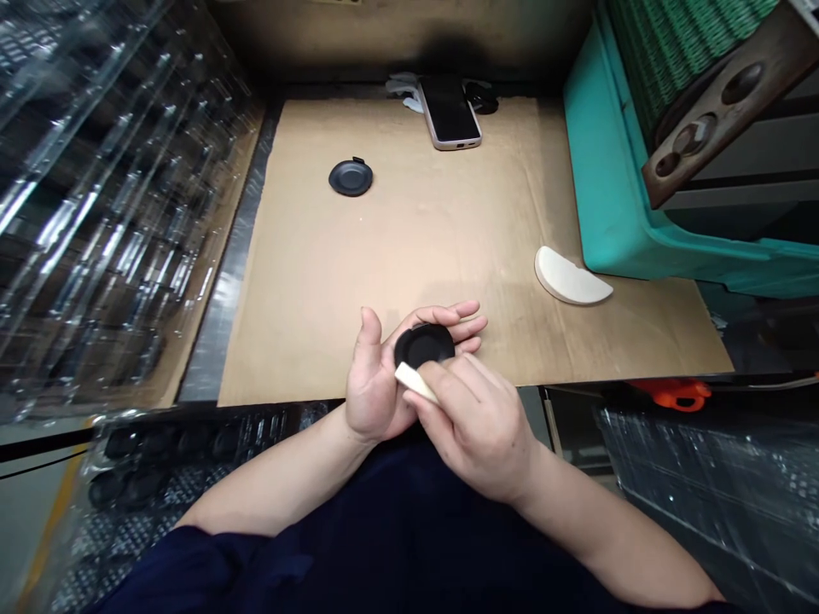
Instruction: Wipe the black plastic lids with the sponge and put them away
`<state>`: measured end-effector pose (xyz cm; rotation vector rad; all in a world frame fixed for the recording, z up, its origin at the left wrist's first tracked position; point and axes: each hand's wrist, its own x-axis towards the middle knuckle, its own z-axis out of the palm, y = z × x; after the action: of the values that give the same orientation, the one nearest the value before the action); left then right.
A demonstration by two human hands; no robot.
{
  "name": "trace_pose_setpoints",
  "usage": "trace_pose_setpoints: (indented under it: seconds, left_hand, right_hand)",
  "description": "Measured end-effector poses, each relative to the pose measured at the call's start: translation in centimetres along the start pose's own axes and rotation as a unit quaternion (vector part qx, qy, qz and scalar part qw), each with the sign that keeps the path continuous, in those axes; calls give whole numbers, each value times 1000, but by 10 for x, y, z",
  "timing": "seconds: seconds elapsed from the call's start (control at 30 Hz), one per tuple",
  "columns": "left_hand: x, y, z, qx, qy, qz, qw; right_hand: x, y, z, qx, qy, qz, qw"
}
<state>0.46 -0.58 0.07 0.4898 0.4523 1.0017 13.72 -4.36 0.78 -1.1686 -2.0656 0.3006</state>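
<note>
My left hand lies palm up at the near edge of the cardboard sheet, cradling a round black disc on its fingers. My right hand is closed around a small cream-coloured pad and presses it against the disc's near rim. A second black disc with a small tab lies on the cardboard at the far left. A larger half-round cream pad rests on the cardboard to the right.
A phone lies face up at the far edge. A teal crate stands on the right. Clear plastic trays are stacked at left, and a tray of black discs sits near my left arm.
</note>
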Motion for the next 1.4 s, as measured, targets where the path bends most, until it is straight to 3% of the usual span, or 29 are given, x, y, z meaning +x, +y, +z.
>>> trace_pose_setpoints:
  seconds: [0.2, 0.37, 0.5, 0.63, 0.8, 0.93, 1.17, 1.33, 1.4]
  left_hand:
    - [-1, -2, 1, -4, 9, 19, 1000]
    - [-1, -3, 1, -11, 14, 30, 999]
    - [0, -4, -1, -32, 4, 10, 999]
    - [1, -4, -2, -25, 16, -2, 1000]
    - [1, 1, -5, -53, -7, -88, 995]
    - [2, 4, -6, -70, 12, -145, 987]
    - [4, 2, -4, -82, -3, -94, 992]
    - [4, 1, -4, -74, 1, -101, 992]
    - [3, 1, -3, -69, 6, -85, 994]
  right_hand:
    - [1, -5, 3, 4, 22, 27, 999]
    - [-7, 1, -5, -28, -33, -2, 999]
    - [-14, 8, -12, -90, -7, 15, 996]
    - [-17, 4, -11, -72, -13, -4, 997]
    - [-6, 22, -13, -126, 23, -22, 992]
    - [3, 37, -17, -122, 36, -14, 992]
    - [-12, 22, -20, -68, -35, -12, 997]
    - [-12, 23, -17, -87, 16, 11, 996]
    - [-13, 18, -14, -71, 3, 10, 997]
